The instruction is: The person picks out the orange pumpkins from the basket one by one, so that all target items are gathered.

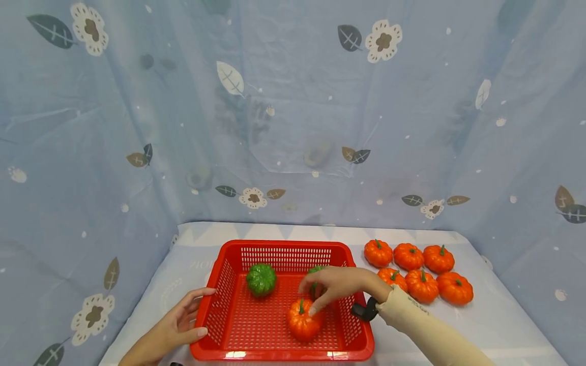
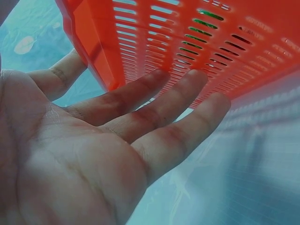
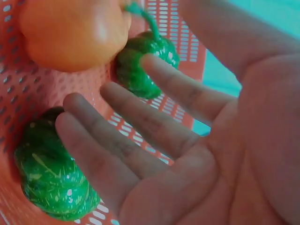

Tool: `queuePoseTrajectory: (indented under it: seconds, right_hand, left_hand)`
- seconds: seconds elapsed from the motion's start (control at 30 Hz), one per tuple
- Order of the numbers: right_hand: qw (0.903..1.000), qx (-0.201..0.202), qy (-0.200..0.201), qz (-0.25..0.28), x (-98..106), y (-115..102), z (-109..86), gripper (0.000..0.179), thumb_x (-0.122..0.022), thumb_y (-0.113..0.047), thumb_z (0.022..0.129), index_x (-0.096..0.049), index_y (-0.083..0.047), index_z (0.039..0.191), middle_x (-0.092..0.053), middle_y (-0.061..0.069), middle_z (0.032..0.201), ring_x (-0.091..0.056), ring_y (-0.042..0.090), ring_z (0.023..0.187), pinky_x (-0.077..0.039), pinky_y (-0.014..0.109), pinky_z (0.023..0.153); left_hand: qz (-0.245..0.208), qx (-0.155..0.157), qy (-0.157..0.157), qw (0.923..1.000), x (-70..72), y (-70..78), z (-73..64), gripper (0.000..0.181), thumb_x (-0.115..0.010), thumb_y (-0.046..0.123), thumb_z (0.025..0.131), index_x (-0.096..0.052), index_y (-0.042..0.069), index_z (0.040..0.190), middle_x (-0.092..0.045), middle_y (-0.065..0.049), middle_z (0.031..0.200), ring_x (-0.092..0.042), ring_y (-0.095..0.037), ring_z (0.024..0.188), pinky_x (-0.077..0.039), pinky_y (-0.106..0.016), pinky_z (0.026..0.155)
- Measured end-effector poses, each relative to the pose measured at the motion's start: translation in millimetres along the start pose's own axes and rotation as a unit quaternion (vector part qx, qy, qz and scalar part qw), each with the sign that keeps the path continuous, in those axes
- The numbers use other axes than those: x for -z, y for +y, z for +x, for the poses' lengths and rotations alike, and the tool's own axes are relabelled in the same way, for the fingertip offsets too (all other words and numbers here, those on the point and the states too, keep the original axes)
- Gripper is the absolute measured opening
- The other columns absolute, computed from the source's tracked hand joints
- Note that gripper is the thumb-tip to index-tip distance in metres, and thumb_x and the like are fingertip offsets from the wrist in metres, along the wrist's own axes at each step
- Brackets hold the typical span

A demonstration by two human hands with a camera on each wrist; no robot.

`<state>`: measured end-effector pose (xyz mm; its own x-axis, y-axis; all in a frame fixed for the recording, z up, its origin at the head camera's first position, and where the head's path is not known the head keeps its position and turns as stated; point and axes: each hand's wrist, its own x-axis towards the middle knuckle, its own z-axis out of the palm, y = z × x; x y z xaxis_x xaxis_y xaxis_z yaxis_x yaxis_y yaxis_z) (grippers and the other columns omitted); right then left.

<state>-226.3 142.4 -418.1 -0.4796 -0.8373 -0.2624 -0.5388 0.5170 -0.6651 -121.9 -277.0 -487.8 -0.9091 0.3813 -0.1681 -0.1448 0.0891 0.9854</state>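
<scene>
A red plastic basket (image 1: 258, 325) with slotted walls stands in front of me. My left hand (image 1: 171, 328) rests its extended fingers against the basket's left wall; the left wrist view shows fingertips along the slots outside. Over the basket's right half is my right hand (image 1: 336, 283), fingers spread and slightly bent, holding nothing. Below its fingertips sits an orange pumpkin (image 1: 302, 325) with a green stem. One green pumpkin (image 1: 261, 279) lies toward the back left of the basket. Another green pumpkin (image 1: 317, 269) is partly hidden behind my right hand.
Right of the basket, several orange pumpkins (image 1: 422, 285) stand in two rows on the pale tablecloth (image 1: 485, 330). A blue patterned curtain (image 1: 293, 127) encloses the table at the back and sides. A black strap (image 1: 364, 310) is on my right wrist.
</scene>
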Motion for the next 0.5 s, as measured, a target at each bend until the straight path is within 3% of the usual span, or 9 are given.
queuePoseTrajectory:
  seconds: [0.13,0.23,0.4,0.5]
  right_hand:
    - [0.9999,0.005,-0.011,-0.012,-3.9,-1.9,6.4,0.063,-0.088,-0.028,0.083,-0.057,-0.02,0.138,-0.064,0.002,0.13,-0.066,0.013,0.099,-0.057,0.028,0.087]
    - [0.9986,0.004,-0.03,-0.044,-7.1,-4.9,14.2,0.071,-0.091,-0.027,0.08,-0.055,-0.02,0.141,-0.063,-0.003,0.129,-0.063,0.009,0.1,-0.054,0.026,0.089]
    - [0.9945,-0.004,-0.083,-0.063,-15.1,-7.0,21.1,0.07,-0.092,-0.027,0.077,-0.057,-0.024,0.137,-0.06,-0.013,0.129,-0.056,0.003,0.114,-0.047,0.026,0.102]
    - [0.9942,-0.012,-0.09,-0.058,-19.5,-6.8,23.0,0.06,-0.091,-0.03,0.08,-0.057,-0.027,0.13,-0.06,-0.015,0.124,-0.056,0.002,0.108,-0.047,0.025,0.1]
  left_hand:
    - [-0.004,-0.006,-0.004,1.0,0.7,-1.0,-0.7,0.072,-0.067,0.011,0.097,-0.028,0.012,0.157,-0.028,-0.032,0.158,-0.052,-0.037,0.131,-0.057,-0.048,0.093]
    - [-0.006,0.002,0.001,1.0,1.0,-1.5,-1.3,0.072,-0.068,0.012,0.097,-0.029,0.013,0.157,-0.028,-0.031,0.158,-0.053,-0.036,0.13,-0.057,-0.048,0.094]
    - [0.004,-0.001,0.007,1.0,-0.1,-2.6,-0.9,0.071,-0.068,0.013,0.096,-0.03,0.013,0.157,-0.028,-0.03,0.158,-0.052,-0.036,0.13,-0.057,-0.046,0.093]
    - [0.005,-0.014,0.0,0.9999,0.5,-2.6,-0.8,0.07,-0.068,0.011,0.096,-0.031,0.012,0.156,-0.027,-0.031,0.158,-0.052,-0.037,0.13,-0.057,-0.047,0.093]
